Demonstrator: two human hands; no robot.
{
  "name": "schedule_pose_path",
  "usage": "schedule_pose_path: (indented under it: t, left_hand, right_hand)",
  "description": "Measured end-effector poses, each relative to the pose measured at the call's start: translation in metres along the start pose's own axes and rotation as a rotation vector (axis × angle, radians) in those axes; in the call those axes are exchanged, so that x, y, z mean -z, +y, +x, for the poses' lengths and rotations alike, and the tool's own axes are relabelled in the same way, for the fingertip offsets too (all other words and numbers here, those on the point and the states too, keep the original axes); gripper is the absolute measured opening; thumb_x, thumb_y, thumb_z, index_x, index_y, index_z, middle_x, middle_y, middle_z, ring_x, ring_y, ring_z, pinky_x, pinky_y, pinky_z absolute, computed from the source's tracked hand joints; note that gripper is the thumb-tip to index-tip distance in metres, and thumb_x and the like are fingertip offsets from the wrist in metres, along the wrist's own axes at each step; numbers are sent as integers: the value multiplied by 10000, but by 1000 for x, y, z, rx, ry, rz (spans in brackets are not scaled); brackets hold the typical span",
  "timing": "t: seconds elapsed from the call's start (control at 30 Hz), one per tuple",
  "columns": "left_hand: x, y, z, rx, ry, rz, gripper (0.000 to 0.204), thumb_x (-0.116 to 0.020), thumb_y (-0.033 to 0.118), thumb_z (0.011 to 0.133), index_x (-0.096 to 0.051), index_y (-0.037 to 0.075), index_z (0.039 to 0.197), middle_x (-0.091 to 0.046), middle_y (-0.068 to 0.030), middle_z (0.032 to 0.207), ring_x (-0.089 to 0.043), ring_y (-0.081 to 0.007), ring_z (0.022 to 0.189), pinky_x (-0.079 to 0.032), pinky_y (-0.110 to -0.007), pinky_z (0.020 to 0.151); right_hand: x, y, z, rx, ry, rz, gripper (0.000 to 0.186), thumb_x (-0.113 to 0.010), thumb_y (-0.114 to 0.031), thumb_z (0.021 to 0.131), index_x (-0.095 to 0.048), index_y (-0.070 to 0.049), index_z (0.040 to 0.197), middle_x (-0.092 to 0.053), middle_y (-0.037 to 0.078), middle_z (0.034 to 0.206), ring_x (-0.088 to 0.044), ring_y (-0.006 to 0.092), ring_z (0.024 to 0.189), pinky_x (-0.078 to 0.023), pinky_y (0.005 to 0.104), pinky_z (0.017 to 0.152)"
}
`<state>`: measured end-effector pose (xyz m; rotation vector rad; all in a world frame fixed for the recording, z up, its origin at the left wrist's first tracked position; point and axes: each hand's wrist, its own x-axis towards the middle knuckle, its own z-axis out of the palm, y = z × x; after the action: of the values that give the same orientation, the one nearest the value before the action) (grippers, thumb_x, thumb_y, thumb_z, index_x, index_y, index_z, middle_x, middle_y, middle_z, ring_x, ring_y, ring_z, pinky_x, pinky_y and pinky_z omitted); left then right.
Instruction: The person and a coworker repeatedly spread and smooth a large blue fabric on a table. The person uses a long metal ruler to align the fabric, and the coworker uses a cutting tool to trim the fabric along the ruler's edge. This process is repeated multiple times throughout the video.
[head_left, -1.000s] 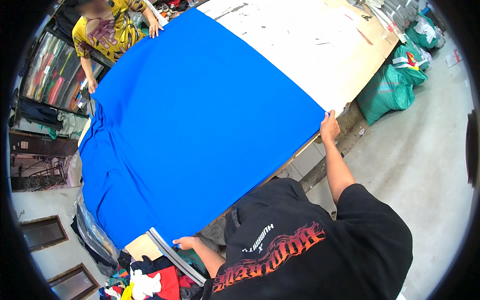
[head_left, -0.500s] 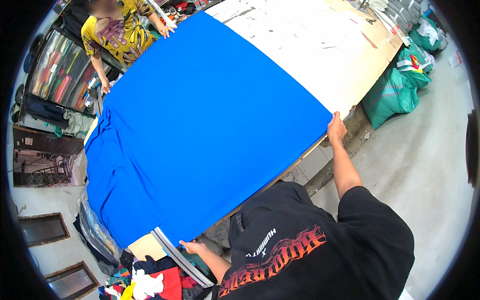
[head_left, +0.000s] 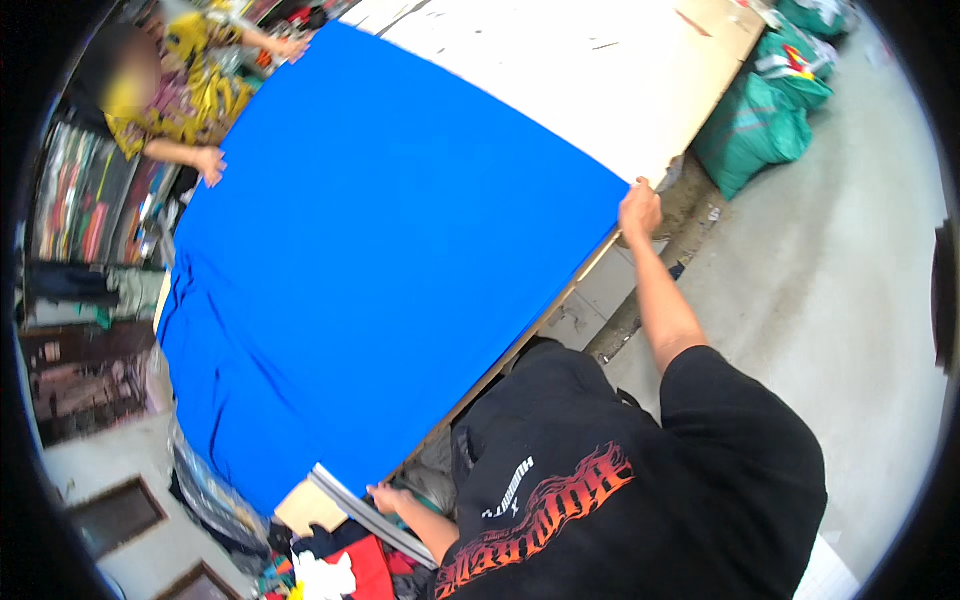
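Note:
A wide sheet of blue fabric (head_left: 400,230) lies over the table, smooth in the middle and rumpled in folds at the left end. My right hand (head_left: 641,210) is closed on its near right corner at the table edge. Lower down, my left hand (head_left: 392,498) pinches the fabric's near edge, beside a grey metal rail (head_left: 370,515) that crosses the table end. Part of my left fingers is hidden. Across the table, a person in a yellow patterned top has one hand (head_left: 210,165) at the fabric's far left edge and the other (head_left: 293,48) near its far corner.
Bare pale tabletop (head_left: 560,70) extends beyond the fabric, with small scraps on it. Green sacks (head_left: 755,135) stand on the floor at the right. Piled cloth pieces (head_left: 370,570) lie below the rail. Shelves of folded material (head_left: 95,200) stand at the far left.
The view has shifted, so the table sits differently in it. Across the table, the person leans lower, and the hand at the left edge has moved along the fabric. Both my hands keep their hold.

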<state>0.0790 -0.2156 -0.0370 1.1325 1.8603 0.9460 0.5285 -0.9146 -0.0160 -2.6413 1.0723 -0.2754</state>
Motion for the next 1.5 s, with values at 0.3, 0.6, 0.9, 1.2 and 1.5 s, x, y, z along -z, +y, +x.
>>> schedule_pose_path:
  t: [0.3,0.6,0.9,1.2,1.5]
  left_hand:
    - [-122,122,-226,-1073,-635,253,354,-560,184,1056,-609,-27,1336,-601,-236,1338,-568,-386,1249,-437,-461,1096]
    - [-146,68,-255,-1470,-853,807,601,-467,300,1090,-322,120,1645,-228,-164,1728,-196,-362,1595,-143,-548,1279]
    - [-106,60,-195,-1451,-1102,541,551,-557,251,1045,-459,66,1554,-321,-218,1674,-269,-398,1562,-191,-566,1263]
    - [-103,133,42,-884,-205,324,376,-598,222,1022,-604,-4,1322,-622,-219,1328,-561,-417,1259,-430,-502,1083]
    - [-110,104,228,48,-448,156,633,-573,535,1024,-661,-46,1257,-712,-217,1217,-678,-387,1081,-525,-472,957]
  right_hand:
    - [-13,-77,-54,485,110,160,548,-441,-342,1099,-387,-155,1611,-362,235,1634,-279,425,1540,-143,598,1272]
    - [-9,-44,-49,-14,-76,-32,586,-314,-429,1122,-256,-235,1672,-185,174,1733,-109,377,1611,-21,618,1276]
    - [10,-116,-137,191,163,119,588,-364,-329,1116,-298,-71,1640,-215,261,1702,-159,434,1589,-80,585,1285]
    - [-20,-147,-351,691,-16,-126,571,-377,-338,1112,-321,-140,1644,-252,237,1700,-201,420,1582,-131,628,1253]
    - [-24,-149,-360,542,-44,-175,569,-325,-385,1131,-298,-170,1657,-245,239,1701,-196,425,1583,-135,624,1255]
